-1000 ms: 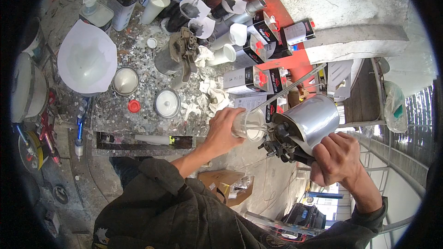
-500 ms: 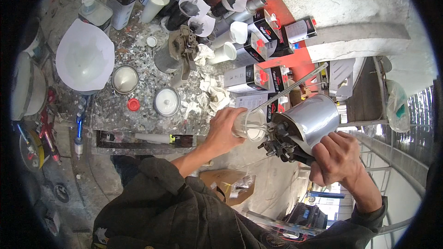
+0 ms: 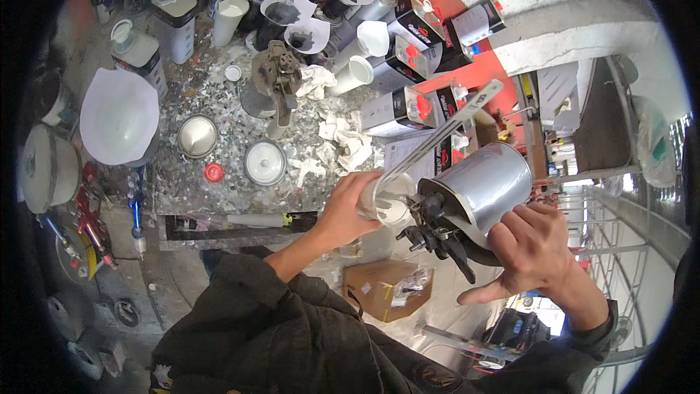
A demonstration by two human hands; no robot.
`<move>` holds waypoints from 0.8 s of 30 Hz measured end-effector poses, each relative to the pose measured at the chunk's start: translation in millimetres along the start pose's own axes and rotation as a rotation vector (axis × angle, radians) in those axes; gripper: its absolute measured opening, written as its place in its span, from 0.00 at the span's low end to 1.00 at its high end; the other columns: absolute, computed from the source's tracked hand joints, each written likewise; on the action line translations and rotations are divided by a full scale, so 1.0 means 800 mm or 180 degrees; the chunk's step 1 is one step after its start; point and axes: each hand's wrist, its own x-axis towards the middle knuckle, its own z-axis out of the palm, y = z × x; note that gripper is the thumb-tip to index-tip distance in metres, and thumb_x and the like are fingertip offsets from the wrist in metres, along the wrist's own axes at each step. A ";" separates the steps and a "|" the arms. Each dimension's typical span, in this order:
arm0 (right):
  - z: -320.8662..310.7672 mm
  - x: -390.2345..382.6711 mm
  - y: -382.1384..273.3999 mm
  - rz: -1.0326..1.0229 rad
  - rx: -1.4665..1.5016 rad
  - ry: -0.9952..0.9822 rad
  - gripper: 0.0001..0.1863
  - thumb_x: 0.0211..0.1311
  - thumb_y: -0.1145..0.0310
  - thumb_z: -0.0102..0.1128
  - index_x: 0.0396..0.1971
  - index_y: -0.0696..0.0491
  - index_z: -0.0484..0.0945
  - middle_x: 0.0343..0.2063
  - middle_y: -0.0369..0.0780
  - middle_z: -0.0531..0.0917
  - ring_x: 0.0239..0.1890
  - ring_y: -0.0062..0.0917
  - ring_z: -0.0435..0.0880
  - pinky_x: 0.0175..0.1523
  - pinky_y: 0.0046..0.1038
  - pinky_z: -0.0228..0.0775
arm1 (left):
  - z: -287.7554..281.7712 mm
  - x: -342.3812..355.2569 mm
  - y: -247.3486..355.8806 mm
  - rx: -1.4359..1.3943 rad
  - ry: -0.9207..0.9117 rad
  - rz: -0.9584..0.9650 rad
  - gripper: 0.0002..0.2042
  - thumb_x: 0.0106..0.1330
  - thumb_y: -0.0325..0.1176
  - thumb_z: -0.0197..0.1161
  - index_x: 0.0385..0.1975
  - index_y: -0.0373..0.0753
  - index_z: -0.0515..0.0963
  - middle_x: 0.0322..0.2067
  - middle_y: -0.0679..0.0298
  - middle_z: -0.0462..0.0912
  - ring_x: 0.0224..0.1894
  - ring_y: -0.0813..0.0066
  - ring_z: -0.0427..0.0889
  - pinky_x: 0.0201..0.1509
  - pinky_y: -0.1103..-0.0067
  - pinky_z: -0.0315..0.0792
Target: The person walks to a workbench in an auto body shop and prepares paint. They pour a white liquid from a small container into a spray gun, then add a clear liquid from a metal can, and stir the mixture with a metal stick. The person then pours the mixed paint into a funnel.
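Note:
In my left hand [image 3: 348, 211] is a translucent plastic cup [image 3: 370, 203] with white liquid inside, held just past the front edge of the bench. A long metal mixing stick [image 3: 445, 129] leans out of it to the upper right. My right hand [image 3: 534, 257] has its fingers curled at the handle of a silver paint can [image 3: 490, 188], its thumb stretched out. The can lies tipped on its side, and its black pouring lid [image 3: 437, 230] faces the cup, close to the rim. I cannot tell whether paint is flowing.
The paint-spattered bench [image 3: 226, 113] bears an open tin of white paint [image 3: 197, 136], a round lid [image 3: 265, 162], a red cap [image 3: 213, 172], another pouring-lid can [image 3: 262, 91] and crumpled paper [image 3: 350, 144]. Rectangular tins [image 3: 399, 111] stand behind. Spray guns [image 3: 91, 222] hang left; a cardboard box [image 3: 379, 288] sits below.
My right thumb has swung out from the closed fist, and the can's lid has tilted lower. The cup and stick have shifted slightly left. The whole view has moved a little.

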 end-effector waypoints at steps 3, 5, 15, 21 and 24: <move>0.022 -0.016 0.004 0.0064 0.0193 0.0240 0.42 0.51 0.23 0.63 0.15 0.50 0.62 0.14 0.33 0.65 0.13 0.24 0.67 0.19 0.28 0.55 | 0.000 -0.009 -0.016 -0.0043 -0.0164 -0.0136 0.43 0.43 0.29 0.82 0.65 0.40 0.71 0.57 0.56 0.75 0.62 0.53 0.74 0.67 0.64 0.68; 0.036 -0.027 0.008 0.0038 0.0287 0.0358 0.40 0.52 0.25 0.64 0.14 0.49 0.60 0.13 0.33 0.64 0.12 0.23 0.64 0.18 0.27 0.52 | 0.005 -0.018 -0.034 -0.0031 -0.0172 -0.0254 0.43 0.43 0.28 0.83 0.65 0.40 0.71 0.57 0.57 0.75 0.62 0.58 0.75 0.68 0.67 0.68; 0.107 -0.066 0.019 0.0121 0.0813 0.0825 0.41 0.55 0.26 0.60 0.13 0.50 0.60 0.13 0.32 0.61 0.12 0.24 0.63 0.19 0.27 0.51 | 0.006 -0.037 -0.047 -0.0339 -0.0341 -0.0738 0.44 0.44 0.29 0.85 0.65 0.40 0.70 0.59 0.61 0.76 0.63 0.66 0.76 0.67 0.72 0.68; 0.125 -0.074 0.028 0.0171 0.0915 0.0788 0.39 0.56 0.28 0.61 0.14 0.50 0.60 0.13 0.33 0.62 0.13 0.25 0.64 0.19 0.28 0.52 | 0.008 -0.038 -0.060 -0.0248 -0.0467 -0.0878 0.45 0.44 0.25 0.83 0.67 0.39 0.69 0.59 0.62 0.76 0.63 0.68 0.75 0.67 0.72 0.68; 0.130 -0.072 0.031 0.0203 0.0953 0.0866 0.38 0.55 0.29 0.61 0.14 0.50 0.61 0.14 0.34 0.63 0.13 0.26 0.65 0.19 0.28 0.52 | 0.009 -0.040 -0.071 -0.0263 -0.0550 -0.0975 0.48 0.45 0.26 0.84 0.70 0.38 0.65 0.62 0.61 0.76 0.65 0.68 0.75 0.70 0.70 0.67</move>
